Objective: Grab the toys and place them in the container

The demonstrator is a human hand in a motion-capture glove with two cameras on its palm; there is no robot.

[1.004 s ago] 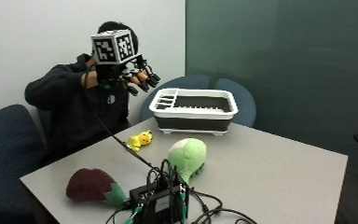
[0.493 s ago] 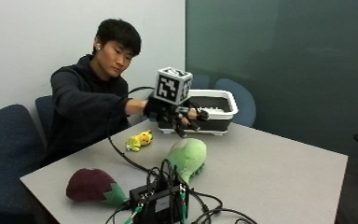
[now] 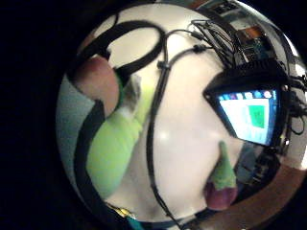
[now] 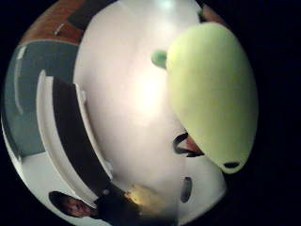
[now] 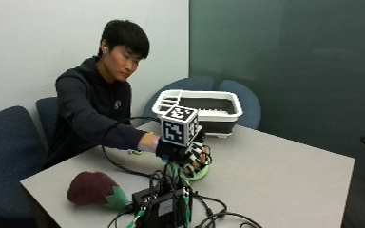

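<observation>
Cables and a small screen device (image 5: 163,209) crowd the near edge of the grey table (image 5: 283,166), and we see the purple eggplant plush (image 5: 92,189) lying just beside them, toward the near corner by the blue chair (image 5: 2,156). Past that clutter our gloved right hand (image 5: 186,154) sits on top of the light green plush toy (image 5: 199,172), of which the outside view shows only a sliver under the fingers. From the thumb-side palm camera the green toy (image 4: 214,92) fills much of the picture, close against the palm; we cannot tell whether the fingers have curled round it or merely rest on it. A small yellow toy (image 5: 134,152) is barely visible behind the forearm, near the table's edge on the person's side. To the right of the hand the tabletop lies bare out to its far corner. At the far edge stands the white dish-rack container (image 5: 198,110) with its dark inner tray; we make out no toy in it.
</observation>
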